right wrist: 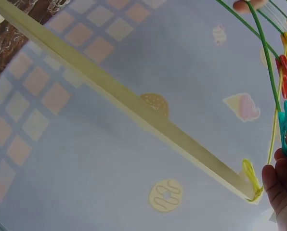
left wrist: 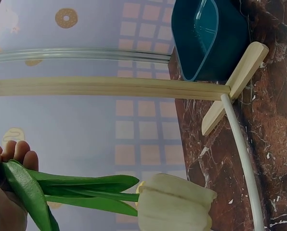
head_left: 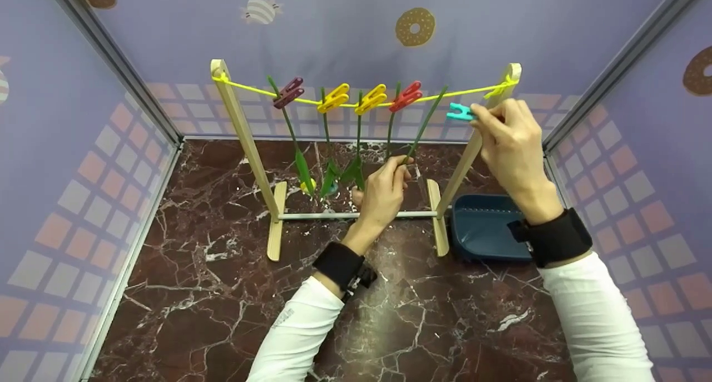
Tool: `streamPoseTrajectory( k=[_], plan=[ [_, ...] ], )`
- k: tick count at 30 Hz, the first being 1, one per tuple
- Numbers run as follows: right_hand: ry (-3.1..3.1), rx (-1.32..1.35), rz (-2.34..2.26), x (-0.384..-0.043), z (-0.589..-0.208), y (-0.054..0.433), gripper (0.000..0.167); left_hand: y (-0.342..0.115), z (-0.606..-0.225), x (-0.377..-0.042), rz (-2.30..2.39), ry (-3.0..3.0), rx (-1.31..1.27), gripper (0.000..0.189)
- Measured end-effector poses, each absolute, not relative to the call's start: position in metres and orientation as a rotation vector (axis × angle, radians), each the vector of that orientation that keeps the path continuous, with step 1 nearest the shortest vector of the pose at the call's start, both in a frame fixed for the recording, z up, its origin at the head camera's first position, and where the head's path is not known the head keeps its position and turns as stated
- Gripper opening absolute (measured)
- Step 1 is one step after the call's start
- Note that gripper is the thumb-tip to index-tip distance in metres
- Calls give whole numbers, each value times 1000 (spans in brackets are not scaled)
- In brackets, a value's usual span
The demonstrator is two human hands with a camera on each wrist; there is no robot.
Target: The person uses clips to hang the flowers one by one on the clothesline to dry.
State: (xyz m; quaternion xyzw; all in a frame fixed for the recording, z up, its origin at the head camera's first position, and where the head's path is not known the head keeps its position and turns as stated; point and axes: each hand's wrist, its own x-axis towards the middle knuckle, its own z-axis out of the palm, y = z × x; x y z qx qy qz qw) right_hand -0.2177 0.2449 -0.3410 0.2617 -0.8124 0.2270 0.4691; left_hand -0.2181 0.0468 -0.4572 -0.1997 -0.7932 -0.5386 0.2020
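Observation:
My left hand (head_left: 384, 192) grips an artificial tulip by its green stem (head_left: 426, 122), bloom downward; the white bloom (left wrist: 175, 202) and leaves show in the left wrist view. The stem's upper end crosses the yellow line (head_left: 460, 94) near its right end. To the right, my right hand (head_left: 514, 143) pinches a teal clothespin (head_left: 460, 112), its jaws pointing left toward that stem. Further left, a purple clothespin (head_left: 288, 93), two yellow clothespins (head_left: 334, 98) and a red clothespin (head_left: 406, 96) hold other green stems on the line.
The line is tied between two wooden posts (head_left: 245, 132), joined low down by a pale crossbar (head_left: 311, 216). A dark blue basin (head_left: 457, 226) stands beside the right foot (head_left: 438, 232) on the marbled brown surface (head_left: 211, 298). Patterned walls (head_left: 345, 31) enclose the back and sides.

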Motion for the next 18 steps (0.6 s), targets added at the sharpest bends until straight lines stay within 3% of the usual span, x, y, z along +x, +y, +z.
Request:
streamPoseTrajectory(
  k=[18],
  plan=[
    [-2344,717,369,-234,-283,245,23,49,-457,-221,-1529,-2223,-537,22]
  ],
)
